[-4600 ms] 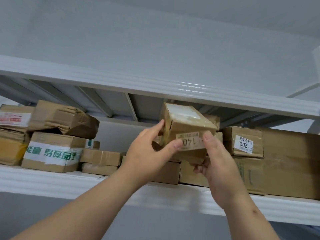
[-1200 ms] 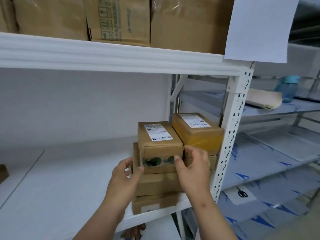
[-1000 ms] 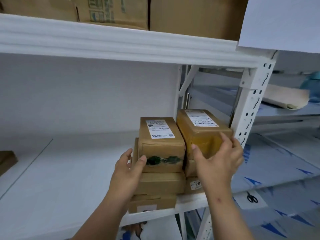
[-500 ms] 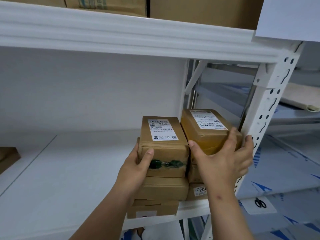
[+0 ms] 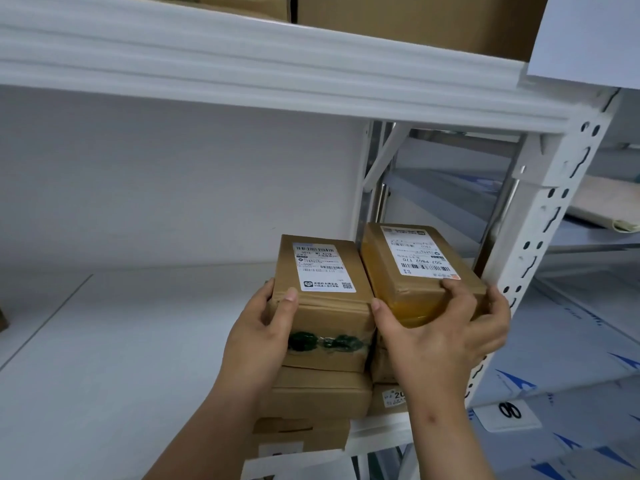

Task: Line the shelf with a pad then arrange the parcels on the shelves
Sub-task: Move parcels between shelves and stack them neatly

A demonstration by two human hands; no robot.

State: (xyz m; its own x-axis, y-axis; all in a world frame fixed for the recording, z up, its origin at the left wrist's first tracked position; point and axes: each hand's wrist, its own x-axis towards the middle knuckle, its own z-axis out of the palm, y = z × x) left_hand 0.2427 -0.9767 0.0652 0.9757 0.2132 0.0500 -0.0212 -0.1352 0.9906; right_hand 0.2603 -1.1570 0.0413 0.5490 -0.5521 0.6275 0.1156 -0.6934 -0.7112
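Two stacks of brown parcels stand at the right end of a white padded shelf (image 5: 121,358). On the left stack lies a parcel with green tape (image 5: 325,306); my left hand (image 5: 263,337) grips its left front corner, thumb on top. Beside it, on the right stack, sits a yellow-taped parcel (image 5: 412,271) with a white label, and my right hand (image 5: 443,337) grips its front end, fingers curled over the top edge. Lower parcels (image 5: 322,393) show beneath both.
A white perforated upright (image 5: 540,244) stands just right of the stacks. The shelf above (image 5: 277,67) carries large cartons (image 5: 415,19). More shelving at the right has blue-printed sheets, and scissors (image 5: 509,410) lie lower right. The shelf's left part has free room.
Earlier I held a small box on a higher shelf. Since about a second ago my right hand has moved from the green-taped parcel to the yellow-taped one, and both hands have closed tighter on the top parcels.
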